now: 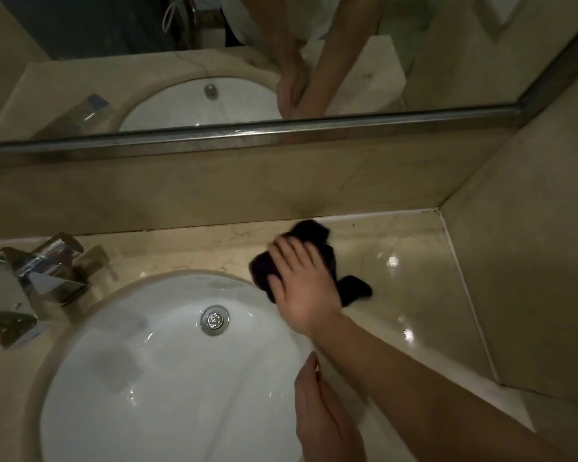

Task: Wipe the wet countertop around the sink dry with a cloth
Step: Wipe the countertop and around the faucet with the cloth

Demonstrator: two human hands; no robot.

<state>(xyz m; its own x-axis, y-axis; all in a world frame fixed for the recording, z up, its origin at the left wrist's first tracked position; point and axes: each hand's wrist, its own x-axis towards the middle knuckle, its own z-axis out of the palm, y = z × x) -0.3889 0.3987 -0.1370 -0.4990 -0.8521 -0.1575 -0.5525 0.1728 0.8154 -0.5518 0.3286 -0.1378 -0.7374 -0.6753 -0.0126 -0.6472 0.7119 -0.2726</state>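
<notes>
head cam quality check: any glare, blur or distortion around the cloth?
Head view: dim and warm overall; bright specular glare spots on the countertop right of the dark cloth; the right hand pressing the cloth is slightly motion-blurred; wide-angle bowing shows in the mirror frame; sink shows soft highlights; faucet is reflective.

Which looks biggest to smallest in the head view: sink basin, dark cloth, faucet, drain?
1. sink basin
2. faucet, though it sits nearer the camera edge, so wide-angle distortion may inflate it
3. dark cloth, partly hidden under the right hand
4. drain
</notes>
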